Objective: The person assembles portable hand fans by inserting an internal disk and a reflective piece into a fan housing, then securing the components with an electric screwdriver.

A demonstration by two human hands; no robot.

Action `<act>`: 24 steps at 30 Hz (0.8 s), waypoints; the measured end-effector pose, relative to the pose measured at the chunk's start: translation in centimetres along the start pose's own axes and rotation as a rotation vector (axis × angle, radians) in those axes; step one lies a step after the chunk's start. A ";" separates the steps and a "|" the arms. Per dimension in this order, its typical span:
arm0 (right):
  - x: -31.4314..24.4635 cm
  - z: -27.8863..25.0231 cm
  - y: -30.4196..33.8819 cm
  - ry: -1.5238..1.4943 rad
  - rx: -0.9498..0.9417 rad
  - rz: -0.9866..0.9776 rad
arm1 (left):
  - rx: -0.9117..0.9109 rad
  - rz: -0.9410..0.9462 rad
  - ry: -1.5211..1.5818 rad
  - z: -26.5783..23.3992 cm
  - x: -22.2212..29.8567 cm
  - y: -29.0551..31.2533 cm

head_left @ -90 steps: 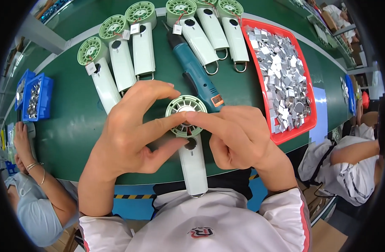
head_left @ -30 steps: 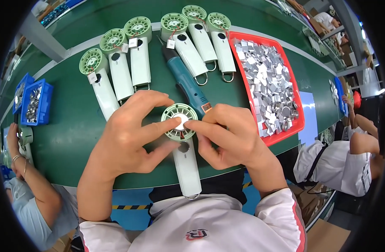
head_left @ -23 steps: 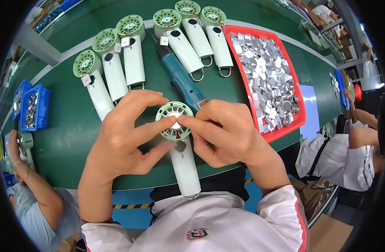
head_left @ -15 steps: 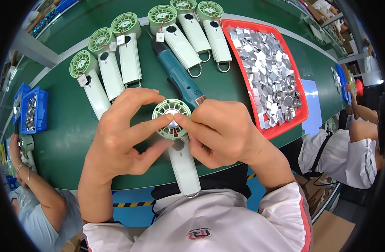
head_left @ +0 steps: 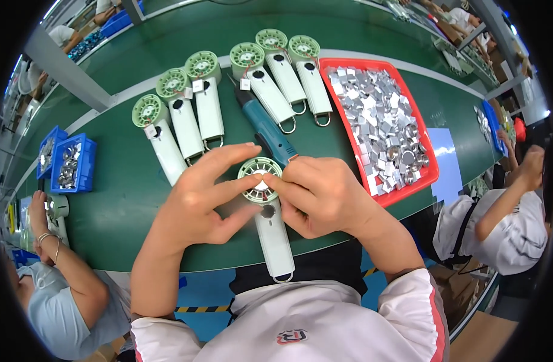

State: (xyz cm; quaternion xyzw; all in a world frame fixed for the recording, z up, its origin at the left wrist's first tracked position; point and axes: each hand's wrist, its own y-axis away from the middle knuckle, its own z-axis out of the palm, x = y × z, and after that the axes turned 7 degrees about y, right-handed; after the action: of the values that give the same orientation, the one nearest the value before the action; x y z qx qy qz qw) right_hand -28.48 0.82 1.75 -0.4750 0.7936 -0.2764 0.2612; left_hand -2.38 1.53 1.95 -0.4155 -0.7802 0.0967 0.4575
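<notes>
A pale green and white handheld fan (head_left: 276,250) points toward me, its handle reaching over the table's front edge. Its round slotted head carries a shiny silver disc (head_left: 262,176) at the centre. The index fingertip of my left hand (head_left: 201,202) presses on that disc; its other visible fingers are spread, the thumb beside the fan's neck. My right hand (head_left: 322,196) is closed against the head's right side, one fingertip also on the disc and the rest curled, partly hidden. Beyond the fan head lies a teal electric screwdriver (head_left: 267,130).
Several similar fans (head_left: 210,108) lie in a row across the green table (head_left: 116,223). A red tray (head_left: 433,160) of silver metal pieces stands to the right, beside a bluish sheet (head_left: 445,166). Blue bins (head_left: 83,166) sit at the left; people work on both sides.
The whole scene has shifted slightly right and, at the back, down in the picture. Both index fingertips stay on the silver disc, and my left thumb is blurred.
</notes>
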 end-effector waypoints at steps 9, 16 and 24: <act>-8.3 -2.4 0.5 0.255 -0.111 0.499 | 0.027 0.011 0.049 -0.3 -0.3 0.7; -12.3 0.5 1.2 0.357 -0.249 0.652 | 0.037 0.005 0.090 0.0 -0.4 0.5; -12.4 1.0 0.9 0.325 -0.292 0.742 | 0.018 0.016 0.062 -0.1 -0.4 1.0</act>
State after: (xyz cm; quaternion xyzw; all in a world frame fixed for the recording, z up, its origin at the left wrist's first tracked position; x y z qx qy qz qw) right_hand -23.22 12.16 2.29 -0.1397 0.9723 -0.1196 0.1446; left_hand -1.61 1.79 1.23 -0.4204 -0.7613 0.0945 0.4845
